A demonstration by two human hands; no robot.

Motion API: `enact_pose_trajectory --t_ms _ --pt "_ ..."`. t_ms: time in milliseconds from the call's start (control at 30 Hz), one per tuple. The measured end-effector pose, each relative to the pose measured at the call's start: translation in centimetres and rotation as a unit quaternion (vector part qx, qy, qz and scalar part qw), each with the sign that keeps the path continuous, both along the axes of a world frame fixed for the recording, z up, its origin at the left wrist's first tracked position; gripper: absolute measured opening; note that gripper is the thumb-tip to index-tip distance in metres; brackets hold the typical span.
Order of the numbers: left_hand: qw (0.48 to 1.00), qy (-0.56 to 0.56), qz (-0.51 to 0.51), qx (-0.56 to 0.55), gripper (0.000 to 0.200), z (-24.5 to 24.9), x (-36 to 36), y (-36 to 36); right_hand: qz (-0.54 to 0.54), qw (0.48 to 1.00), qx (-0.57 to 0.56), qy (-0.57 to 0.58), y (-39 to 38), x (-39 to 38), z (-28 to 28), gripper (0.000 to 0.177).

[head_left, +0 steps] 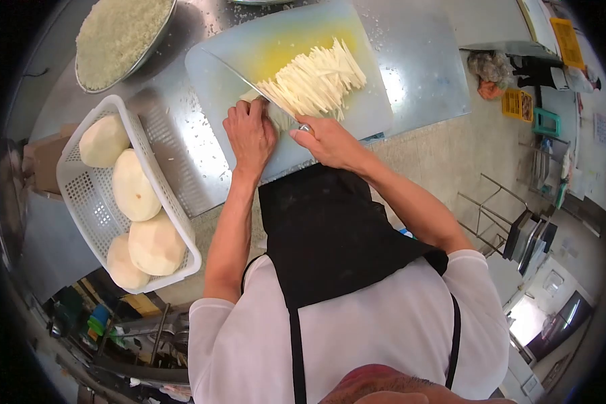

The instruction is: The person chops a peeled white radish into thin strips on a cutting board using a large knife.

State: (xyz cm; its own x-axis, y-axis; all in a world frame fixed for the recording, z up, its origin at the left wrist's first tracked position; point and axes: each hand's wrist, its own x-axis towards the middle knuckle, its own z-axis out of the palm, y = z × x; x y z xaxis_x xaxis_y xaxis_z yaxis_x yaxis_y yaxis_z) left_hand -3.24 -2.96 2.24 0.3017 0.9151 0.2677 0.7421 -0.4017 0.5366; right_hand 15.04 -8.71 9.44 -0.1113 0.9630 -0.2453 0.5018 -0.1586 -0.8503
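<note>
My right hand [333, 143] is closed round the handle of a kitchen knife [249, 83], its long blade slanting to the upper left over the cutting board [360, 128]. Close to the blade, my left hand [250, 138] presses down with bent fingers on pale root vegetable slices [281, 120], which it partly hides. On the far side of the blade lies a heap of thin pale vegetable strips [320, 77]. The board is translucent, with a yellow patch showing behind the heap.
A white perforated basket [87, 198] at the left holds several large peeled root vegetables [136, 185]. A metal bowl [166, 32] full of small white pieces [118, 40] stands at the upper left. White bits are scattered on the steel table [431, 74]. A stool [518, 236] stands at right.
</note>
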Motion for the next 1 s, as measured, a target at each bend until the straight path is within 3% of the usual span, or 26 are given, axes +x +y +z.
enact_pose_trajectory --t_ms 167,200,267,300,367,467,600,700,800,900,1000 --pt "1.0 -0.017 -0.003 -0.01 0.034 -0.1 -0.2 -0.2 -0.011 0.995 -0.094 0.008 -1.0 -0.3 4.6 0.039" --pt "1.0 -0.016 -0.003 -0.013 0.034 -0.3 -0.3 -0.3 -0.01 0.995 -0.097 0.009 -1.1 -0.4 3.1 0.039" --pt "1.0 -0.02 -0.004 -0.004 0.035 -0.4 -0.2 -0.1 0.005 1.0 -0.006 -0.006 -0.4 -0.2 -0.4 0.041" --pt "1.0 -0.021 -0.003 0.003 0.035 -0.3 -0.1 0.1 0.006 1.0 0.001 -0.007 0.0 0.0 0.4 0.041" --pt "1.0 -0.019 0.0 -0.007 0.035 -0.2 0.0 0.0 0.019 0.996 -0.083 -0.023 -0.3 0.3 2.8 0.041" --pt "0.999 -0.038 -0.001 0.0 0.034 -0.2 -0.2 -0.1 0.009 0.999 -0.034 0.005 -1.5 -0.1 3.1 0.043" --pt "0.999 -0.039 -0.003 -0.006 0.033 -0.6 -0.3 0.2 0.016 0.999 -0.029 0.005 -0.5 0.2 -0.5 0.043" --pt "0.998 -0.056 -0.01 -0.001 0.03 -0.7 -0.1 0.4 0.019 0.997 -0.076 0.002 -1.2 0.0 4.4 0.044" --pt "0.999 -0.047 -0.005 -0.013 0.028 -0.4 -0.3 -0.2 0.027 0.999 -0.022 -0.02 -0.9 -0.4 0.4 0.044" --pt "0.998 -0.052 -0.007 -0.016 0.027 -0.5 -0.5 0.0 0.021 0.997 -0.08 0.001 -0.6 0.0 0.8 0.044" --pt "0.998 -0.062 -0.011 -0.015 0.024 -0.7 -0.4 0.2 0.001 0.998 -0.057 0.018 -1.6 -0.4 4.1 0.041"
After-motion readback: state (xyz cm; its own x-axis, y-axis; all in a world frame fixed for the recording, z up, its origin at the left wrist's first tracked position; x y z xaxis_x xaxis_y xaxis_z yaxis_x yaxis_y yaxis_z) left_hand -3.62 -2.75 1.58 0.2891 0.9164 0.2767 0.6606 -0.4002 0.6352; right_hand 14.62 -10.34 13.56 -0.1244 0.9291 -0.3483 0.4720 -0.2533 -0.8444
